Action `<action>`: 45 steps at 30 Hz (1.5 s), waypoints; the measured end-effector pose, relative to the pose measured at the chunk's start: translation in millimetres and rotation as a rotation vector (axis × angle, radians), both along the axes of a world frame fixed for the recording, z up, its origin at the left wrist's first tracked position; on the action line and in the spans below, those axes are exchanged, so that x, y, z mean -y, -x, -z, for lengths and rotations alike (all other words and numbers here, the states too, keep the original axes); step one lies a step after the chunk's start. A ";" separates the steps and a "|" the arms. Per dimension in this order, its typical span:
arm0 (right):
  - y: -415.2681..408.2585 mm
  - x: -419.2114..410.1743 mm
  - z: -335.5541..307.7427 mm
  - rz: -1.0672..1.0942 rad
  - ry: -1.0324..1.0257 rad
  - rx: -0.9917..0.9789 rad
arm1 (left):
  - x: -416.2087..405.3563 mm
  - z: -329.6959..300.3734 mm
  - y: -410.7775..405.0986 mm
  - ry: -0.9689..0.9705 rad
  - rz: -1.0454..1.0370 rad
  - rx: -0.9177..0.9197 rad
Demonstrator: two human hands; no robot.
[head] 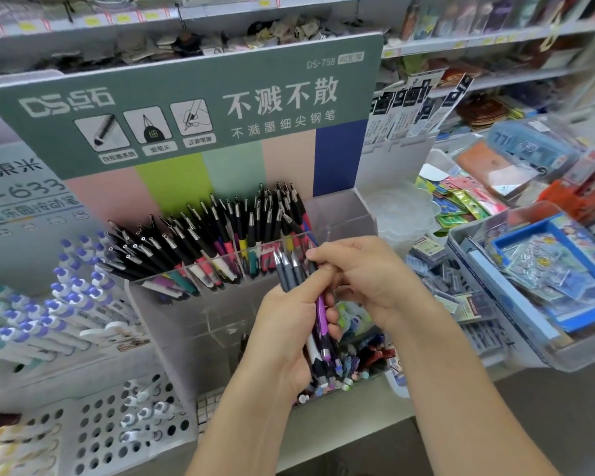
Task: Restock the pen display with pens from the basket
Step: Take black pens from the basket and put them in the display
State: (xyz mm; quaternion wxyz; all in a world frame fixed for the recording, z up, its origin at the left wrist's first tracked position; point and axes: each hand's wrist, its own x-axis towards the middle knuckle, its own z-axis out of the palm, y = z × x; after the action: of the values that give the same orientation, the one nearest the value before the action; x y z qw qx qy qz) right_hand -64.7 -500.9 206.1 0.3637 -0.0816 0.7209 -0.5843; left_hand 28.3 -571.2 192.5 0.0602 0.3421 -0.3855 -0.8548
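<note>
Several pens (303, 304) bunched in left hand (289, 324), tips up toward 12 o'clock; right hand (361, 273) pinches one tip. Display's empty rightmost slot (340, 218) sits at 12 o'clock, right hand nearer.

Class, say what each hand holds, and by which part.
Left hand grips a bunch of pens around their middles. Right hand pinches one pen of the bunch near its tip.

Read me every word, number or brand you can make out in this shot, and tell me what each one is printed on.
"DS点石": green cardboard header board of the pen display.
"DS-758": same board, top right.
"不溅不散": same board, large white letters.
"不溅墨细尖钢笔": same board, smaller line beneath.
"東米" and "-633": pale display card at left, partly cut off.
Icon captions, yellow shelf price tags and hanging packets: too small or blurred.
</note>
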 end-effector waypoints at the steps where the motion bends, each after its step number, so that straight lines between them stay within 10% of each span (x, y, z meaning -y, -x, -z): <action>1: 2.5 -0.5 -1.1 0.046 0.063 0.067 | 0.9 -2.0 -0.3 -0.020 0.038 -0.017; 8: 26.1 1.2 -17.6 0.456 0.607 -0.082 | 16.5 -11.3 -6.6 -0.224 -0.011 -0.006; 15: 52.4 23.6 -21.8 0.305 0.227 -0.946 | 24.4 -11.8 -9.2 -0.280 -0.180 -0.030; 21: 56.6 38.6 -3.6 0.048 -0.008 -1.157 | 26.3 -14.3 -15.6 -0.327 -0.204 -0.030; 39: 41.8 31.7 10.2 0.235 -0.052 -0.985 | 19.4 -16.6 -16.1 -0.259 -0.133 -0.063; 45: -4.9 12.3 -4.8 -0.025 -0.033 -0.323 | 11.1 -18.0 -9.4 -0.109 -0.060 -0.051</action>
State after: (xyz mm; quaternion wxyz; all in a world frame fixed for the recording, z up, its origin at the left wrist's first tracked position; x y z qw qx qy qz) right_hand -59.8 -513.2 210.9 0.2514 -0.1775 0.7785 -0.5469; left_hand 37.7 -582.3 210.5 0.0770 0.3346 -0.3263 -0.8807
